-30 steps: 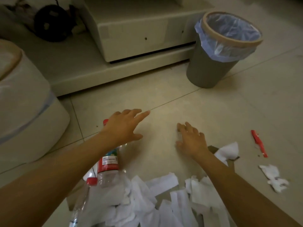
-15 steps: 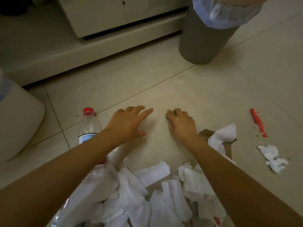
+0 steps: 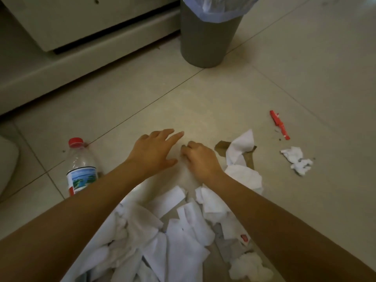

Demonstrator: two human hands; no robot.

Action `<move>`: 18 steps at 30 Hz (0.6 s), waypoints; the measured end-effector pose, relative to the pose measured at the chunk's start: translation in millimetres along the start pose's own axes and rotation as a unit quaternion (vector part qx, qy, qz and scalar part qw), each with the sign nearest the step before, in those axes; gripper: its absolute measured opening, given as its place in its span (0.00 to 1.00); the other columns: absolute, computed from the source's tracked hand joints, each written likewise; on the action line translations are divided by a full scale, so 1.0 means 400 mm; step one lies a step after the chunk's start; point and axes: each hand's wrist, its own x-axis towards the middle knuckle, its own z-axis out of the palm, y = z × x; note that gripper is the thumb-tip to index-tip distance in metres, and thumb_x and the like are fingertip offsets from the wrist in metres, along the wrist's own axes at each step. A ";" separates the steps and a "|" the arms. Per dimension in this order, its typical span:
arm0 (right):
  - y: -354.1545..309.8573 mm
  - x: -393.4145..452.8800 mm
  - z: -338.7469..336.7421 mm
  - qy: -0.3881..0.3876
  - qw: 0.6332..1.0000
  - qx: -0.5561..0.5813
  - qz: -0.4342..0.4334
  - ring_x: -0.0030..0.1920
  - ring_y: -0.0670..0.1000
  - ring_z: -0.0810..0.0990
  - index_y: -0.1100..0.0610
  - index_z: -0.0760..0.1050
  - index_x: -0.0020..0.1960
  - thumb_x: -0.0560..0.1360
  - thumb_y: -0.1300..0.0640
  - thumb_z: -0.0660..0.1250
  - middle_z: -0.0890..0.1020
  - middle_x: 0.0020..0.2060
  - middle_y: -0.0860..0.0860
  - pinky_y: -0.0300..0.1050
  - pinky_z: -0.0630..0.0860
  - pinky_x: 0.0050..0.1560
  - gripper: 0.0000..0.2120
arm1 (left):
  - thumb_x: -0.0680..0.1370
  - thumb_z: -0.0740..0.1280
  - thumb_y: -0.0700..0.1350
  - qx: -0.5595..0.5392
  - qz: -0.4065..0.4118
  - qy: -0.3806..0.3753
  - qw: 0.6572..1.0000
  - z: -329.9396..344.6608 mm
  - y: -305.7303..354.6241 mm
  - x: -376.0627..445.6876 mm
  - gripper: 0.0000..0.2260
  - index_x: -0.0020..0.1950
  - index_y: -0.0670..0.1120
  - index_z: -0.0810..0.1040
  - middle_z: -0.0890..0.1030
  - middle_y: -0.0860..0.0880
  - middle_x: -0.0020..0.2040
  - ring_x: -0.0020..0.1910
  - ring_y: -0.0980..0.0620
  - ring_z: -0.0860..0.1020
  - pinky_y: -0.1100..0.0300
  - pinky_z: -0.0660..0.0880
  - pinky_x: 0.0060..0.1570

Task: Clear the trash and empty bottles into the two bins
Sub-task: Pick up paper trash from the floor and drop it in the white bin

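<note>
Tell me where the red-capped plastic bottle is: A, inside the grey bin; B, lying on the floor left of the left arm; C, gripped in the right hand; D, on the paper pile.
B: the bottle lies on the floor tiles beside the left forearm, apart from the grey bin.

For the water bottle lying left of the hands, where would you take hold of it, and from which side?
Probably around the labelled middle of the water bottle, coming from above. It lies on its side on the floor tiles with its red cap pointing away, so the round body is exposed on top. The left hand is nearest; its forearm hides the bottle's base, so a grip there cannot be judged.
</note>
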 end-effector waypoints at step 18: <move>0.255 -0.189 -0.103 0.050 0.989 -0.098 0.101 0.57 0.57 0.75 0.52 0.79 0.57 0.73 0.47 0.67 0.76 0.60 0.54 0.54 0.72 0.53 0.15 | 0.79 0.56 0.61 0.045 0.061 0.031 0.997 -0.049 0.135 -0.010 0.31 0.78 0.56 0.47 0.52 0.49 0.78 0.75 0.46 0.56 0.51 0.61 0.69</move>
